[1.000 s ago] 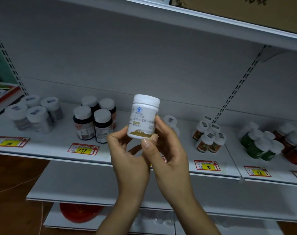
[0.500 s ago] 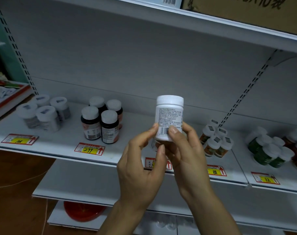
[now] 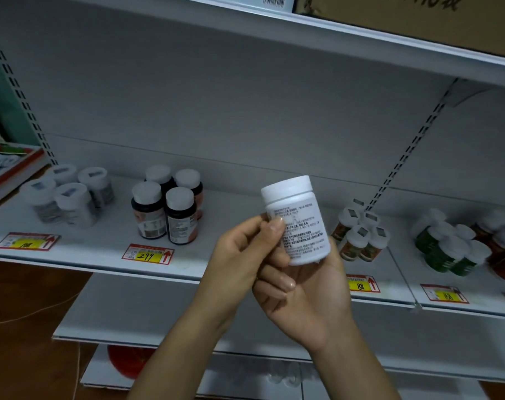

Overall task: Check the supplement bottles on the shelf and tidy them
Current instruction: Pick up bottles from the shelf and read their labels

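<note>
1. Head view: white supplement bottle (image 3: 299, 226) is tilting slightly, printed label facing the camera, held off the shelf (image 3: 101, 265) in front of its front edge.
2. Left hand (image 3: 239, 264) is pinching its left side; right hand (image 3: 306, 298) is cupping its base, fingers curling round.
3. Bare shelf is showing behind it, between the dark bottles (image 3: 167, 212) and the small orange-labelled bottles (image 3: 361, 235).

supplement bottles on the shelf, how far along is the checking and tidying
Done-looking: the dark bottles and pale bottles stand upright in neat fours on the shelf. In hand: the left hand and right hand hold a white bottle, printed text facing the camera. Left: set it back; the green bottles look crowded, probably need straightening.
</note>
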### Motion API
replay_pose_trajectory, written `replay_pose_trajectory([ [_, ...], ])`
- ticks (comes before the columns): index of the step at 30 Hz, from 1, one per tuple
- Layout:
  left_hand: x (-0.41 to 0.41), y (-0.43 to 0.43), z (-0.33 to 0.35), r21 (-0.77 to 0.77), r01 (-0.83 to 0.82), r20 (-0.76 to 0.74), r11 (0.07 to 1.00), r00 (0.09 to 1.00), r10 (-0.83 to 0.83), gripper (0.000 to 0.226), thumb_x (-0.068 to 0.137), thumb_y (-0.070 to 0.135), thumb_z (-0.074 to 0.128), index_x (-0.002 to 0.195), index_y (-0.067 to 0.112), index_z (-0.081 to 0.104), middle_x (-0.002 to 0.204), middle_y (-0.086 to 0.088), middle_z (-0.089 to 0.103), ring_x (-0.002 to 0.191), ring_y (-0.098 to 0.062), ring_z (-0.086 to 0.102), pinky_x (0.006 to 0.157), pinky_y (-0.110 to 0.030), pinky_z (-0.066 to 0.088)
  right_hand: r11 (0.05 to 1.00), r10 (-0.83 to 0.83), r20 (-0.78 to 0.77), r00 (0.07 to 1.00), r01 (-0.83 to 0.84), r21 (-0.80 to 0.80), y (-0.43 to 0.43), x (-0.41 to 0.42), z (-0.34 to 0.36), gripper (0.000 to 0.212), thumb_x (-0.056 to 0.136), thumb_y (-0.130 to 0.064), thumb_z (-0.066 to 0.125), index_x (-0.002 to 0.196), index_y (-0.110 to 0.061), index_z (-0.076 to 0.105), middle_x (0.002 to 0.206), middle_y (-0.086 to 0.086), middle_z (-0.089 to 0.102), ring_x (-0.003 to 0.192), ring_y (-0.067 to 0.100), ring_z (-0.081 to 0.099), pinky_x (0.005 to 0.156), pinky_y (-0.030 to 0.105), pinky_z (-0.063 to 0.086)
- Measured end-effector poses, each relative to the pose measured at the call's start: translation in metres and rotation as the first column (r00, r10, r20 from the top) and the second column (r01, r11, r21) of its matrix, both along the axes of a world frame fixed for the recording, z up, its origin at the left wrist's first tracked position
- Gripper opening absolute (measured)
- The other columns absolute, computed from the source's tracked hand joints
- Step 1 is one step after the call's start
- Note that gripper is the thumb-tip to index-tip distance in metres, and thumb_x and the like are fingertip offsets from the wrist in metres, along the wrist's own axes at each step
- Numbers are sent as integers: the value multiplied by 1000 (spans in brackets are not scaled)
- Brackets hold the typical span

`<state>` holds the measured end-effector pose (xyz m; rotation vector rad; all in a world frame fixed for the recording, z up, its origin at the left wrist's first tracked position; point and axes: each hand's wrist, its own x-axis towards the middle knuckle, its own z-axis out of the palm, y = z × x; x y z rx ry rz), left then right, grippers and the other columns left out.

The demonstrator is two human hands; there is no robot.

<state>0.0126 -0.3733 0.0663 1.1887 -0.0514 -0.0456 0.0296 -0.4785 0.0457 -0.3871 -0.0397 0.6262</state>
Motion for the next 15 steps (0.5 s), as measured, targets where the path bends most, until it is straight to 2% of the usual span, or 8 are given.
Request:
replay_pose_trajectory([
  [2, -1, 0, 0, -4, 28, -12, 1000, 1000, -28, 38, 72, 36, 64, 101, 13, 66, 54, -1, 60, 34, -13, 55, 33, -19, 45, 998, 64, -47, 997, -63, 28, -1, 1, -5, 48, 95, -45, 37, 103, -4, 59, 62, 8, 53, 43, 17, 49, 43, 26, 38],
  [3, 0, 0, -1, 0, 15, 7, 1000, 1000, -15, 35, 74, 32, 69, 102, 11, 64, 57, -1, 63, 36, -12, 55, 34, -19, 45, 998, 59, -67, 996, -61, -22, -1, 1, -6, 49, 96, -45, 33, 96, -5, 62, 58, 7, 52, 40, 16, 47, 40, 23, 37],
  [6, 5, 2, -6, 36, -89, 154, 995, 985, 82, 40, 70, 19, 80, 103, 7, 62, 78, -1, 72, 58, -9, 64, 54, -18, 51, 941, -84, -31, 996, 69, -331, -1, 0, -4, 47, 94, -43, 37, 77, -12, 68, 57, 3, 52, 39, 12, 45, 40, 18, 35],
  [8, 7, 0, -10, 55, -174, 222, 983, 962, 158, 46, 61, 25, 83, 99, 10, 63, 91, -4, 74, 81, -14, 70, 72, -21, 55, 895, -179, -8, 984, 159, -417, 1, 0, -4, 40, 94, -39, 42, 81, -16, 72, 71, 4, 61, 53, 12, 53, 48, 20, 41],
  [10, 7, -1, -13, 79, -251, 232, 965, 946, 227, 50, 55, 35, 81, 97, 14, 62, 95, -4, 74, 92, -18, 70, 81, -27, 56, 858, -254, 41, 966, 245, -452, 2, 0, -7, 37, 95, -37, 42, 91, -17, 72, 82, 6, 67, 67, 16, 61, 61, 25, 45],
  [13, 6, -2, -12, 88, -303, 178, 949, 942, 285, 63, 52, 34, 89, 105, 15, 60, 99, -2, 72, 91, -13, 69, 79, -26, 56, 769, -341, 228, 912, 411, -490, -2, -4, -8, 44, 93, -45, 46, 113, -12, 67, 108, 15, 70, 99, 29, 63, 82, 38, 47],
  [15, 6, -3, -9, 65, -298, 157, 952, 945, 286, 68, 57, 28, 91, 114, 12, 59, 103, -2, 70, 90, -8, 68, 73, -20, 54, 684, -347, 372, 861, 503, -528, -2, -8, -7, 53, 86, -52, 54, 120, -12, 63, 114, 15, 69, 109, 30, 64, 90, 44, 48],
])
